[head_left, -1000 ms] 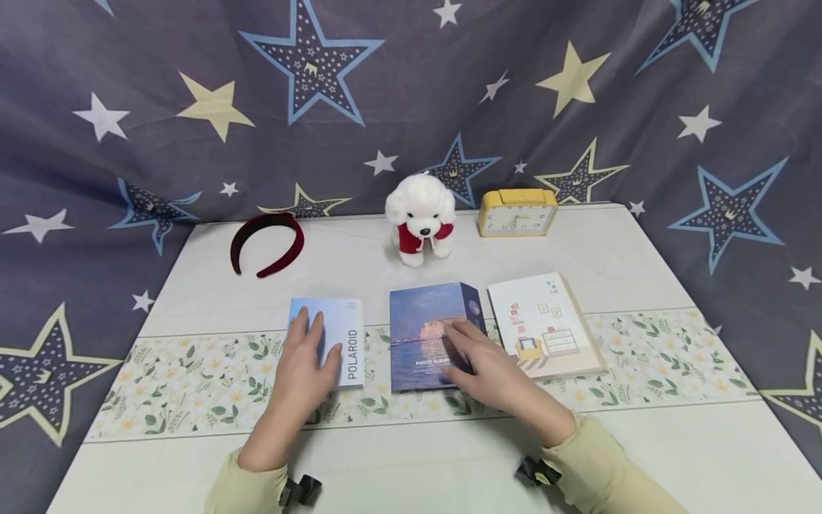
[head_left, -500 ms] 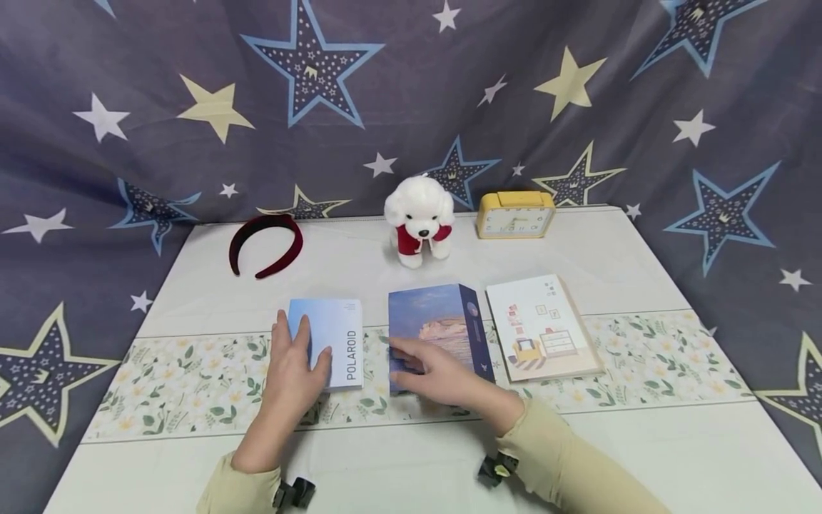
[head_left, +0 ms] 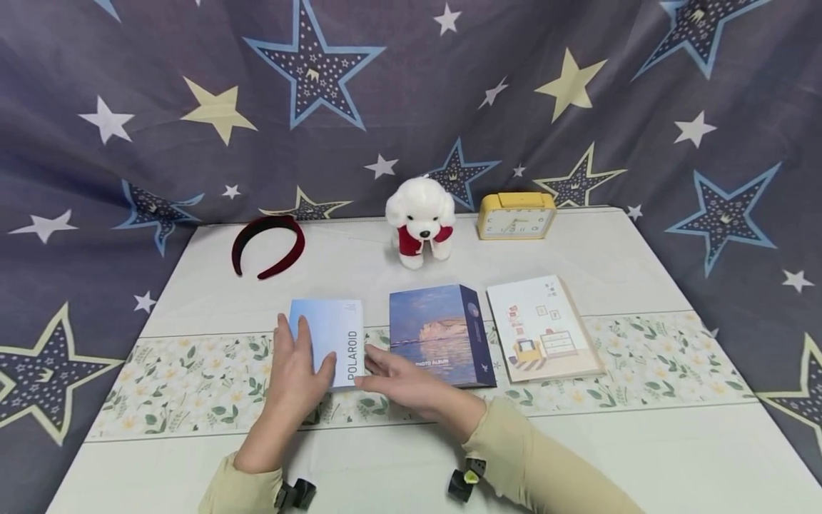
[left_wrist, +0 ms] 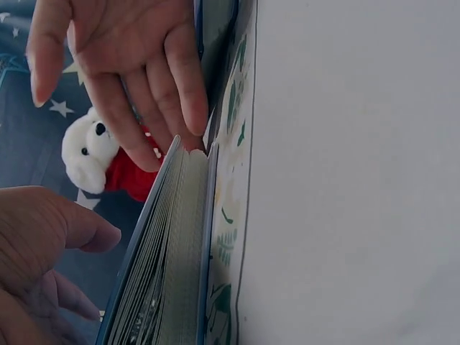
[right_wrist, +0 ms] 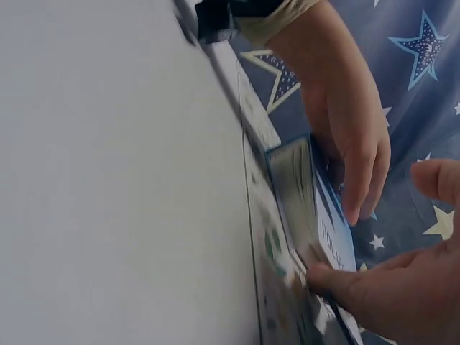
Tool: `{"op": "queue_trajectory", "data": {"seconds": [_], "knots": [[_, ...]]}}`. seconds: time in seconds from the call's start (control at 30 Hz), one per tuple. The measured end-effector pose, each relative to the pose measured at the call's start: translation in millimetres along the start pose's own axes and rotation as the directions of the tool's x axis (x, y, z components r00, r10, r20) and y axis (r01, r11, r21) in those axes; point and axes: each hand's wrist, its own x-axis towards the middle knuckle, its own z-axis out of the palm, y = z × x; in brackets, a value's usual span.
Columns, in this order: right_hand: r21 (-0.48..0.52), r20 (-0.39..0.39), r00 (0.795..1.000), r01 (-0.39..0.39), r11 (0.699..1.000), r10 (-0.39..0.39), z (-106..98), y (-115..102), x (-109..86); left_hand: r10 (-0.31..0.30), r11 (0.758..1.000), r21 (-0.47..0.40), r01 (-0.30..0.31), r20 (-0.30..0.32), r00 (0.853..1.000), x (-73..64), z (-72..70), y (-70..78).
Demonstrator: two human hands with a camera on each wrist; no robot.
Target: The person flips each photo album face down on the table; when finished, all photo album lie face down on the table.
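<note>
A light blue photo album (head_left: 337, 332) marked POLAROID lies flat on the table. My left hand (head_left: 294, 371) is over its left side, fingers spread and loosely bent. In the left wrist view, that hand's thumb (left_wrist: 93, 230) shows a gap from the cover, and the album's page edges (left_wrist: 162, 251) face the camera. My right hand (head_left: 411, 385) reaches to the album's right edge, its fingers extended and fingertips right at the spine. Behind it lies a dark blue photo album (head_left: 430, 321) with a sea cliff picture, its lower part partly hidden.
A notebook (head_left: 546, 328) with a drawn room on its cover lies at the right. Further back are a dark red headband (head_left: 292, 260), a white plush dog (head_left: 420, 221) in red and a yellow alarm clock (head_left: 516, 215). A star-patterned curtain (head_left: 411, 86) hangs behind the table.
My right hand has moved left, from the dark blue album across to the right edge of the light blue one. My left hand has shifted slightly left on the light blue album.
</note>
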Motion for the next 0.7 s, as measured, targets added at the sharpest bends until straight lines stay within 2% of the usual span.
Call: {"op": "queue_trajectory", "data": {"seconds": [0.07, 0.17, 0.3, 0.4, 0.7], "knots": [[0.029, -0.013, 1.000, -0.013, 1.000, 0.013, 4.0, -0.4, 0.8, 0.004, 1.000, 0.009, -0.004, 0.003, 1.000, -0.5, 0.5, -0.1], [0.064, -0.014, 1.000, 0.012, 0.998, -0.011, 9.6, -1.5, 2.2, -0.002, 1.000, 0.019, 0.002, 0.008, 1.000, -1.1, 0.4, -0.3], [0.120, 0.003, 0.998, 0.062, 0.991, -0.063, 12.4, -0.3, 5.4, -0.037, 0.999, 0.018, 0.036, 0.023, 0.999, -1.2, 0.1, -0.7], [0.188, -0.004, 0.998, 0.057, 0.981, -0.057, 11.6, 2.3, 7.2, -0.083, 0.996, 0.018, 0.082, 0.033, 0.996, -0.3, 0.2, -1.0], [0.370, -0.112, 0.994, 0.049, 0.928, -0.008, 12.1, 4.4, 7.7, -0.172, 0.985, 0.001, 0.172, 0.064, 0.983, 3.1, 0.5, 0.9]]}}
